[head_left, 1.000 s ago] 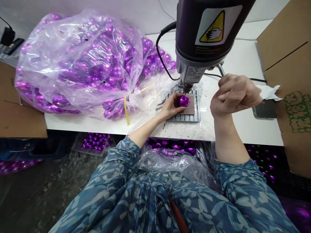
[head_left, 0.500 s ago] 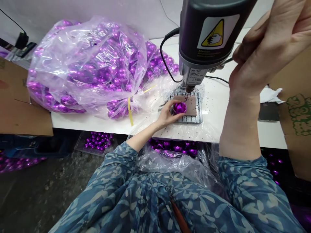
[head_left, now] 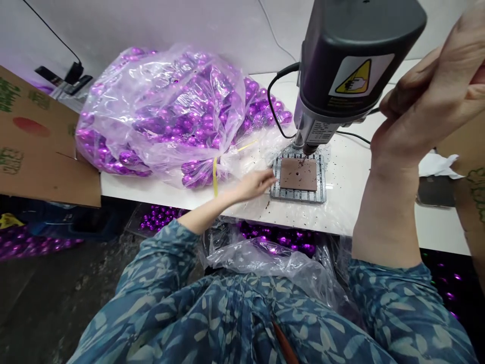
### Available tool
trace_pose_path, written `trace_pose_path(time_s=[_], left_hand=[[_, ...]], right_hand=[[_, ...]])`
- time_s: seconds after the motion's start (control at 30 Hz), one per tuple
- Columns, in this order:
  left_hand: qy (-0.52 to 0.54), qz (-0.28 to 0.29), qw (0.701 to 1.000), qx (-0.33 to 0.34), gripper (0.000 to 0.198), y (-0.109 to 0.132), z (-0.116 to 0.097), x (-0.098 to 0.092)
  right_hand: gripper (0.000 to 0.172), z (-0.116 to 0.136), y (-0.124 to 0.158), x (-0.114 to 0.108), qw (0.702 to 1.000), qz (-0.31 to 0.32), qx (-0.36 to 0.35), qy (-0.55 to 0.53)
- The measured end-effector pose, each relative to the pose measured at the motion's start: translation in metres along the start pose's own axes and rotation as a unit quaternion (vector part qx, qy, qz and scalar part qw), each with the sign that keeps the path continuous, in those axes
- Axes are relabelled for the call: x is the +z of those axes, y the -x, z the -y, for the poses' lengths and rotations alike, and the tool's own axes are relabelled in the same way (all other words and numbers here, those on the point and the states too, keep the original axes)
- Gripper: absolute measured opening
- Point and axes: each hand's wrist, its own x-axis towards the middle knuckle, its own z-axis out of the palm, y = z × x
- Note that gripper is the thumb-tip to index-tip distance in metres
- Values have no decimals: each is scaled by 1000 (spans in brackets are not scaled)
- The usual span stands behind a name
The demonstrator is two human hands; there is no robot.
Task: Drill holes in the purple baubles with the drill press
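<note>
A dark drill press (head_left: 341, 76) with a yellow warning label stands over a slotted metal base (head_left: 276, 193). On that base lies a brown board (head_left: 299, 179) with a small hole and scattered dark shavings; no ball rests on it. Just left of the base is my left hand (head_left: 257, 184), its fingers loosely bent and slightly apart, with nothing visible in them. My right hand (head_left: 428, 96) is raised beside the drill's head on the right. Its fingers are curled closed, and whatever they grip is hidden.
A large clear bag (head_left: 166, 111) of shiny purple balls, tied with a yellow strip, fills the table's left side. Cardboard boxes (head_left: 45, 146) flank the table. Below its front edge, an open plastic bag (head_left: 265, 253) holds more purple balls. A phone (head_left: 435, 192) lies at right.
The purple ball that my left hand held on the board is gone from view. That hand has drawn back left off the board. My right hand stays raised; the whole view has shifted.
</note>
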Motion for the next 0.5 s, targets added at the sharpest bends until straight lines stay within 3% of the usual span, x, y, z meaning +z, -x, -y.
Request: trace_pose_path(time_s=[0.03, 0.1, 0.23, 0.33, 0.5], left_hand=[[-25, -50, 997, -57, 33, -22, 7, -8], [-96, -98, 979, -150, 31, -63, 20, -22], [-264, -59, 920, -284, 41, -112, 38, -36], [-322, -112, 895, -289, 55, -131, 47, -41], [-231, -214, 920, -235, 61, -168, 69, -44]], right_hand=[[43, 0, 0, -1, 1000, 0, -1, 0], [44, 1, 1, -1, 1000, -2, 3, -1], [46, 4, 1, -1, 999, -3, 12, -35], [49, 5, 3, -2, 999, 2, 6, -46], [50, 10, 6, 0, 1000, -7, 18, -14]])
